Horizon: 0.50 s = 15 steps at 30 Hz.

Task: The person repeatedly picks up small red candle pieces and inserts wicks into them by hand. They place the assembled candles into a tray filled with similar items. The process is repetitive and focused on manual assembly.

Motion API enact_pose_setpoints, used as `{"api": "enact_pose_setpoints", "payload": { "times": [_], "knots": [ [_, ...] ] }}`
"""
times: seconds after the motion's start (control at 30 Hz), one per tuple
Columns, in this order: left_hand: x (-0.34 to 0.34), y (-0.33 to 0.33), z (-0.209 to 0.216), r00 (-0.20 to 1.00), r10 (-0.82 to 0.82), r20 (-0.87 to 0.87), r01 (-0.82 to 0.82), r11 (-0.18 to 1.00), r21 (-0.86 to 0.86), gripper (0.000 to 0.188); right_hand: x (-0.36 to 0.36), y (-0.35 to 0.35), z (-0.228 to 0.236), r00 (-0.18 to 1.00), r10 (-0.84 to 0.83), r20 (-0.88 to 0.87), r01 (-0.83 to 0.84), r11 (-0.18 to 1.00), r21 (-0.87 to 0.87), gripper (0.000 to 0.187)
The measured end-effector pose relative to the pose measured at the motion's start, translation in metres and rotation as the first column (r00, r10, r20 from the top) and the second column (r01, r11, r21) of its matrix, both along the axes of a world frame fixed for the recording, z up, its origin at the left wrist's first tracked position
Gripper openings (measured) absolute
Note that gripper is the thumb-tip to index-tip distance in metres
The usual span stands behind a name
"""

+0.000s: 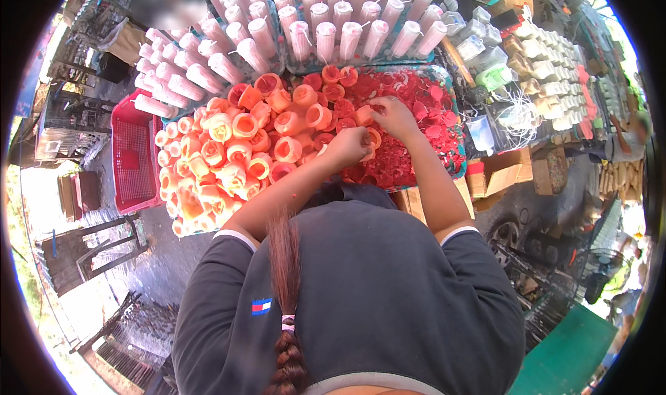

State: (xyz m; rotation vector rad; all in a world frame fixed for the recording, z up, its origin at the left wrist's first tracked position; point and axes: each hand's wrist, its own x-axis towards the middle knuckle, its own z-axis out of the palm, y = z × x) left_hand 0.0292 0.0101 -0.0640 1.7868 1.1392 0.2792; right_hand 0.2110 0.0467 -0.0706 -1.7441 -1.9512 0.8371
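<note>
My left hand (349, 147) is closed, its fingertips pinching an orange wax cup (375, 139) at the edge of the red scraps. Just beyond it, my right hand (396, 118) bends its fingers onto the rim of another orange cup (363, 115). Red wax scraps (416, 141) cover the right part of the tray under both hands. To the left lies a heap of hollow, petal-shaped orange cups (239, 148), some tipped over. Redder cups (333, 74) sit at the far middle. Parts of my fingertips are hard to make out.
Rows of pale pink candles (350, 37) with wicks stand behind the tray. A red plastic basket (135, 152) is at the left. On the right are a bundle of white string (519, 116), clear containers (472, 44) and rows of cream pieces (555, 69). Cardboard boxes (503, 175) stand below.
</note>
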Motion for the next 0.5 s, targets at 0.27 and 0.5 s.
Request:
{"api": "enact_pose_setpoints", "payload": {
  "times": [0.27,0.5],
  "knots": [
    [-0.023,-0.002,0.008,0.913,-0.023,-0.408,0.204,0.892,0.404,0.03,-0.05,0.042,-0.018,0.951,0.004,0.309,0.043,0.988,-0.146,0.033],
    [-0.036,-0.018,0.013,0.972,-0.049,-0.23,0.142,0.901,0.411,0.028,-0.053,0.102,-0.051,0.965,0.124,0.232,-0.151,0.983,0.102,0.048]
  ]
}}
